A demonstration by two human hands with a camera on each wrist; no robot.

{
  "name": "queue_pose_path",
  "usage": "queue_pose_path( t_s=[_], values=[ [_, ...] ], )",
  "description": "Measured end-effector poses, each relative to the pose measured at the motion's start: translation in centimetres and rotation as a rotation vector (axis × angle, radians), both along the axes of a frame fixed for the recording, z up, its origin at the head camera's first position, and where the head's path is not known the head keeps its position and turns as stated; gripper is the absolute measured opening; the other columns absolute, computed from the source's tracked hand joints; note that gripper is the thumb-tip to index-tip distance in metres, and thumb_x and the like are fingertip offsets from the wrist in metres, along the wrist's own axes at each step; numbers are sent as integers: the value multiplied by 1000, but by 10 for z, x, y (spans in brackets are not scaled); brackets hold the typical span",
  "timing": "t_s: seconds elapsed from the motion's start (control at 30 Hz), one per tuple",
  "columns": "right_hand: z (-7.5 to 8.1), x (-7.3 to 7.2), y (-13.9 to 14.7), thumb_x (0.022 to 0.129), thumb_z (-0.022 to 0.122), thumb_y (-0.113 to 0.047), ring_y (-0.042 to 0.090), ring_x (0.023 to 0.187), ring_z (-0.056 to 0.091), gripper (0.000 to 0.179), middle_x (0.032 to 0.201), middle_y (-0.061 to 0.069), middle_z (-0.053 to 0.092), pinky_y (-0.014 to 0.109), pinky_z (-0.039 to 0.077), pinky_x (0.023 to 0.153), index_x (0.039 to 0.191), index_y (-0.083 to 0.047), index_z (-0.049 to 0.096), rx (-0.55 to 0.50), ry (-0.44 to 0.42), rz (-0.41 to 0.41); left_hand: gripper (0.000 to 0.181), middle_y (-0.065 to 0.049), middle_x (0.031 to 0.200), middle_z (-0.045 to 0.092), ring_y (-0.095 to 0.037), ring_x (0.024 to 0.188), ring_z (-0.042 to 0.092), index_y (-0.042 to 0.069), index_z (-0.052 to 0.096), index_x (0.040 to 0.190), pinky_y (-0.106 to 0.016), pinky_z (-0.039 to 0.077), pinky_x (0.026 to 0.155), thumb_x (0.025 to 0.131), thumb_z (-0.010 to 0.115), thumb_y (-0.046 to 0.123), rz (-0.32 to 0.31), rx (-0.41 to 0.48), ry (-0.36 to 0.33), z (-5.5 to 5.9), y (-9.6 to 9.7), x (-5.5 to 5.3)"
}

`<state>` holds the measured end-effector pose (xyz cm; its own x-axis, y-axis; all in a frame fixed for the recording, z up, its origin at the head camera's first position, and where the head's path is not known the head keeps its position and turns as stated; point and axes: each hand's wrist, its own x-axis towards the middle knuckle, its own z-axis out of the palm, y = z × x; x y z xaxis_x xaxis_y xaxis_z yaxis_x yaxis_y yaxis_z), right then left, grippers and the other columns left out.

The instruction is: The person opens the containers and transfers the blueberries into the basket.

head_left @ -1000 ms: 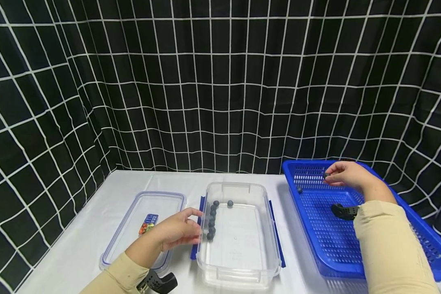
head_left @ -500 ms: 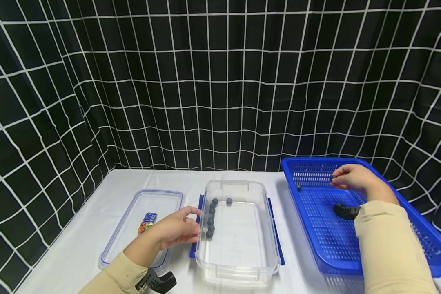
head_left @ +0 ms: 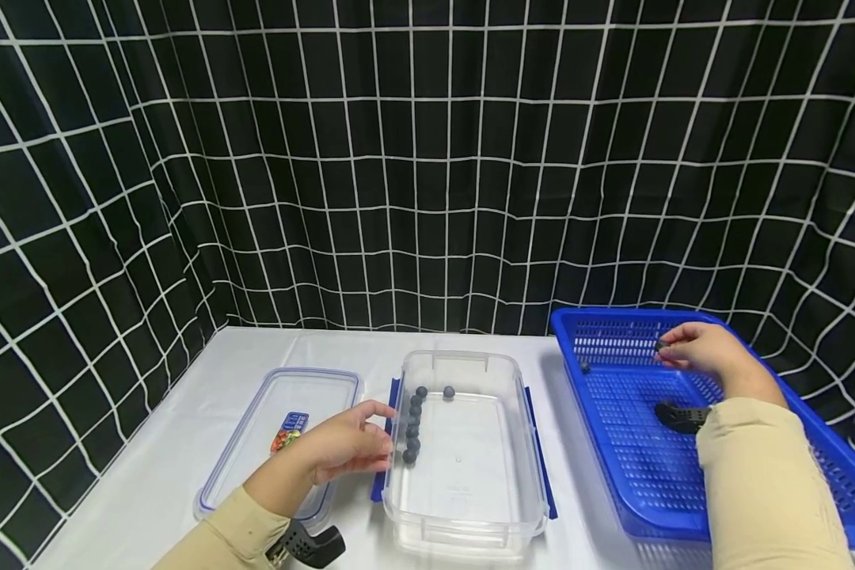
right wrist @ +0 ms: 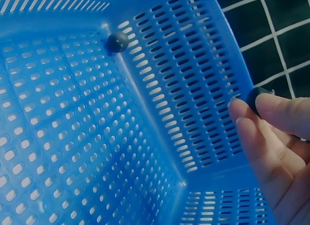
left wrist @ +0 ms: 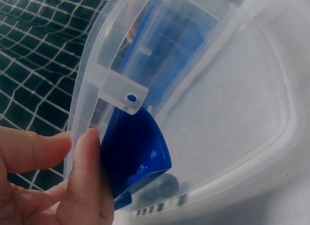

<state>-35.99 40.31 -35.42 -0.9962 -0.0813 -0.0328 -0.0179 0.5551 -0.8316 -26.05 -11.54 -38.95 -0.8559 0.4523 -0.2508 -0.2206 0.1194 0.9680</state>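
At the left long side of a clear plastic container (head_left: 463, 529), the fingertips of my left hand (head_left: 345, 445) pinch its rim, beside a blue side latch (left wrist: 138, 150). Several small dark balls (head_left: 413, 422) run in a row along the container's left inner wall, and a single dark ball (head_left: 449, 392) sits near its far end. My right hand (head_left: 712, 354) is over the far part of a blue perforated basket (head_left: 637, 467). Between thumb and fingers it pinches a small dark ball (right wrist: 254, 100). Another dark ball (right wrist: 117, 42) lies in a corner of the basket floor.
A clear lid (head_left: 238, 467) with a blue-edged seal and a printed label (head_left: 290, 430) lies left of the container, partly behind the left forearm. Behind the white table (head_left: 150, 467) hangs a black curtain (head_left: 463, 190) with a white grid.
My right hand, still pinching the ball, has shifted a little to the right over the basket. The left hand keeps its place at the container rim.
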Motion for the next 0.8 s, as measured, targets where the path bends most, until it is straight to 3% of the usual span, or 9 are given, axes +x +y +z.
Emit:
queue_pose_path(
  t_s=[0.3, 0.5, 0.8],
  values=[
    [-4, -2, 5, 88, 52, 3, 6, 71, 61, 30, 79, -1, 62, 22, 55, 66, 111, 19, 42, 7, -17, -20, 52, -9, 84, 53, -17, 70, 60, 1, 36, 129, -29, 57, 71, 82, 57, -5, -2, 3, 3, 2, 1, 1],
    [-5, 1, 4, 88, 51, 5, 6, 73, 61, 20, 80, -1, 61, 21, 56, 70, 105, 14, 46, -95, -5, -10, 51, -9, 85, 53, -17, 71, 61, 1, 36, 129, -27, 57, 71, 82, 57, -5, -6, 1, -2, 2, 0, 3],
    [-1, 1, 3, 92, 43, 3, 3, 77, 61, 32, 89, 2, 58, 27, 55, 78, 119, 19, 35, -67, 15, -22, 52, -9, 85, 54, -16, 71, 60, 2, 36, 130, -26, 57, 70, 83, 58, -3, -7, -24, -3, 3, 1, 3]
  ],
)
